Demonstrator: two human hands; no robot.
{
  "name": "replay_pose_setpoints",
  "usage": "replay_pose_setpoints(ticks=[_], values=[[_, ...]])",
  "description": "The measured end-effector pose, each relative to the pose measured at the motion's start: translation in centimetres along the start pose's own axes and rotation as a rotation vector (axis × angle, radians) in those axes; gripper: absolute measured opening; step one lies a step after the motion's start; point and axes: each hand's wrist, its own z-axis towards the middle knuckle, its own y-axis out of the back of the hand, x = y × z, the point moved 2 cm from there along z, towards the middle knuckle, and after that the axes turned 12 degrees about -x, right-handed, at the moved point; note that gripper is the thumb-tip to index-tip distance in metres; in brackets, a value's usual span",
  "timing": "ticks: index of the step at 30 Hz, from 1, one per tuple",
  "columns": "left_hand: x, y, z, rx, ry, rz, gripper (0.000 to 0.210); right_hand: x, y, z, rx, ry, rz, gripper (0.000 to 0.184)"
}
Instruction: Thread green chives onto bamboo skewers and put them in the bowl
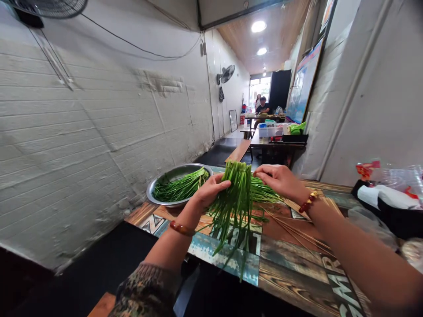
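My left hand (211,190) is closed around a bunch of green chives (237,189), cut ends up and leaves hanging over the table edge. Just right of the bunch's top, my right hand (276,179) is in a pinch; whatever is between its fingertips is too small to make out. Behind the held bunch, more chives (264,192) lie on the table. A metal basin (151,197) at the left contains skewered chives (180,185), with pale sticks showing among the stems. Thin bamboo skewers (294,230) are scattered on the table in front of my right hand.
The patterned wooden table (291,259) reaches toward me, with a white wall (99,132) on its left. Black bags and clear plastic containers (396,176) crowd its right end. Farther back, another table (262,141) bears boxes, and a person (263,105) sits beyond.
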Motion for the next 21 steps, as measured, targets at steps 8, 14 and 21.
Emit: replay_pose_setpoints(ticks=[8,14,21], values=[[-1.2,-1.5,-0.2,-0.027,-0.031,0.020,0.040,1.1,-1.2,-1.0,-0.024,0.082,-0.036,0.021],[0.6,-1.8,-0.9,-0.029,0.062,-0.058,0.043,1.5,-0.9,-2.3,-0.021,0.155,-0.096,0.023],[0.6,-2.1,-1.2,-0.052,0.057,-0.116,0.044,1.6,-0.8,-2.5,0.078,0.099,-0.091,0.026]])
